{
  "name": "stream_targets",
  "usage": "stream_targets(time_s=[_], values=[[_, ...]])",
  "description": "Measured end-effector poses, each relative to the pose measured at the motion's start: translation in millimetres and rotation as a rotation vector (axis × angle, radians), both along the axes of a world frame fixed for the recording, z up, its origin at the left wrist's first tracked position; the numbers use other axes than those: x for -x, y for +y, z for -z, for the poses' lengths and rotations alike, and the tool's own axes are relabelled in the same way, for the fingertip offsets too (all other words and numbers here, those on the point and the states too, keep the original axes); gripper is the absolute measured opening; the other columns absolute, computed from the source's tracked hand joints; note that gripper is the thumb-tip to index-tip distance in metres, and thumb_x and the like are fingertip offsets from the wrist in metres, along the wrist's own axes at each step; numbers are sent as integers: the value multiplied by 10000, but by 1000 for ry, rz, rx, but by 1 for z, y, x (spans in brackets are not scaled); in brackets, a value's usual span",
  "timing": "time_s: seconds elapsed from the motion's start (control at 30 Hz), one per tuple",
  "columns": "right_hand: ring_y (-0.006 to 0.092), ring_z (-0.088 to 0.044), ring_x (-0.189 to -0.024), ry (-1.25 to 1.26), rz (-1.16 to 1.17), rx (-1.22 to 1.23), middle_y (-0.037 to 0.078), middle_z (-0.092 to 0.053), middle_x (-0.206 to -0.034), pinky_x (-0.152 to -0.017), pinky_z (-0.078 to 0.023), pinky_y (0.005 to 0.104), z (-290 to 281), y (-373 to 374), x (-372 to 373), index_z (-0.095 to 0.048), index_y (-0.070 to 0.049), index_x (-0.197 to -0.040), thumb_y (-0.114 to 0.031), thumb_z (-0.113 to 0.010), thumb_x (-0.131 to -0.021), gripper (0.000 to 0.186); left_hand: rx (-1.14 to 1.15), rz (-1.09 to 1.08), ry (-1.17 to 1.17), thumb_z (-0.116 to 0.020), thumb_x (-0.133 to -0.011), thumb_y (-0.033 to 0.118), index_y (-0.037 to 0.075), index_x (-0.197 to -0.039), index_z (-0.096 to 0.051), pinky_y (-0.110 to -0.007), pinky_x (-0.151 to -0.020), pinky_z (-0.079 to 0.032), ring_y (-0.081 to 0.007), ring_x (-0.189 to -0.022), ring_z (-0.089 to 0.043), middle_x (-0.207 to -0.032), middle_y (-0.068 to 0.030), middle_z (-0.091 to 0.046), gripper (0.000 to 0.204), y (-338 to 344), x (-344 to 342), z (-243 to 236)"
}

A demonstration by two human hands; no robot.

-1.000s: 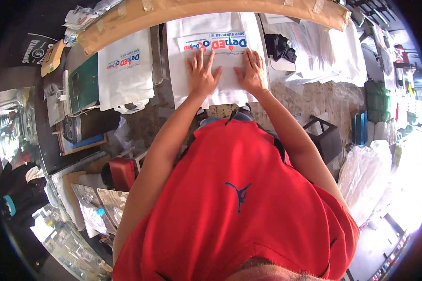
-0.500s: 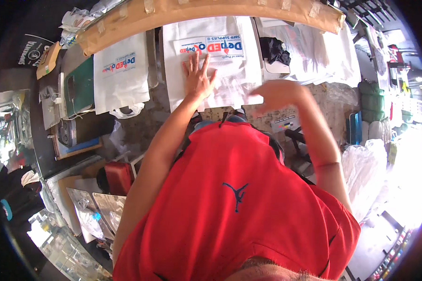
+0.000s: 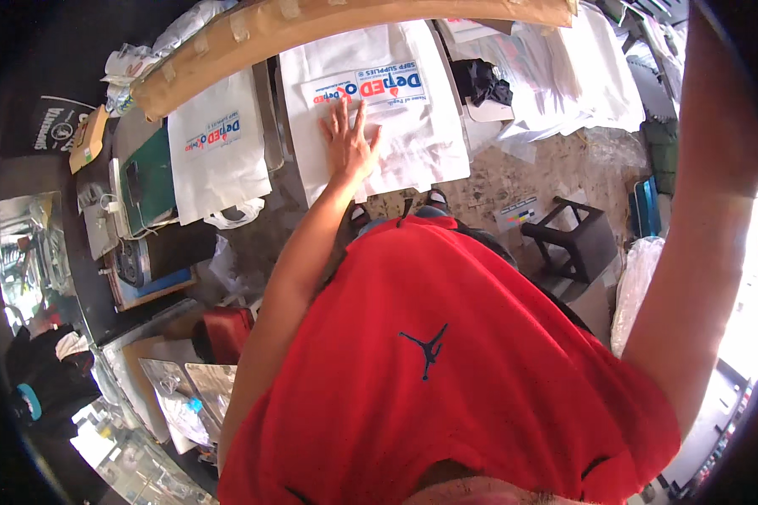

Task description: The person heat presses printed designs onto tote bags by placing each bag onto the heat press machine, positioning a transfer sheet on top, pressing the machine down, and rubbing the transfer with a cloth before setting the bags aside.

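My left hand (image 3: 351,153) lies flat with its fingers spread on a white bag (image 3: 425,139) with blue and red print. The bag lies spread out in front of me, and its print appears upside down. Nothing is gripped by that hand. My right forearm (image 3: 712,168) is raised along the right side and runs out past the upper edge, so the right hand itself is out of sight. To the left of my hand hangs a similar printed white bag (image 3: 219,160).
A long roll wrapped in brown paper (image 3: 345,29) spans the far side. Black cloth (image 3: 480,82) and a pile of white sheets (image 3: 577,93) lie at the far right. On the floor stands a dark stool (image 3: 577,240). A red box (image 3: 227,332) sits at left.
My right hand has swung from beside the bag's near right corner, up and right, out of view. My left hand stays on the bag. The whole view has shifted slightly.
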State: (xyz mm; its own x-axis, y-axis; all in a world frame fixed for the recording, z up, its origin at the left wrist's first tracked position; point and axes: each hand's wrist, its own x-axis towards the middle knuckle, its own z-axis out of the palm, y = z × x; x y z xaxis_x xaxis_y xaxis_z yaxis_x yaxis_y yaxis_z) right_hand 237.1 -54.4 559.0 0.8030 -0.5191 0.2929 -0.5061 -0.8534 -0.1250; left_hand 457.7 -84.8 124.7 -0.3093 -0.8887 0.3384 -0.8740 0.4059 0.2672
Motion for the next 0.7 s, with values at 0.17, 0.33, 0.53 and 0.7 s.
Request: stream_targets(time_s=[0.17,0.33,0.53,0.7], values=[[243,-645,-821,-2,15,3,111,-669,-867,-750,-492,370,-1,-8,-8,-655,-15,-921,-298,-770,-795,331,11,7,-8,-577,-898,465,169,-1461,-407,-627,-1140,-121,-432,-1411,-247,-1559,-202,-229,658,1,1,0],[245,-634,-796,-22,21,8,109,-656,-840,-729,-483,373,0,-5,-7,-647,-17,-894,-295,-771,-793,321,22,11,-14,-588,-894,461,174,-1470,-397,-632,-1136,-123,-437,-1406,-254,-1561,-197,-228,671,0,1,1],[249,-621,-766,-37,31,8,107,-641,-808,-704,-473,377,1,-5,-6,-638,-20,-861,-292,-773,-790,311,19,13,10,-596,-890,450,170,-1456,-418,-628,-1139,-125,-434,-1402,-262,-1550,-202,-249,656,0,0,2],[252,-610,-741,-48,39,1,105,-629,-782,-682,-465,380,0,-9,-7,-630,-23,-833,-289,-774,-787,306,33,9,15,-599,-887,448,171,-1442,-440,-620,-1140,-142,-423,-1398,-277,-1539,-199,-275,640,-1,-1,3]])
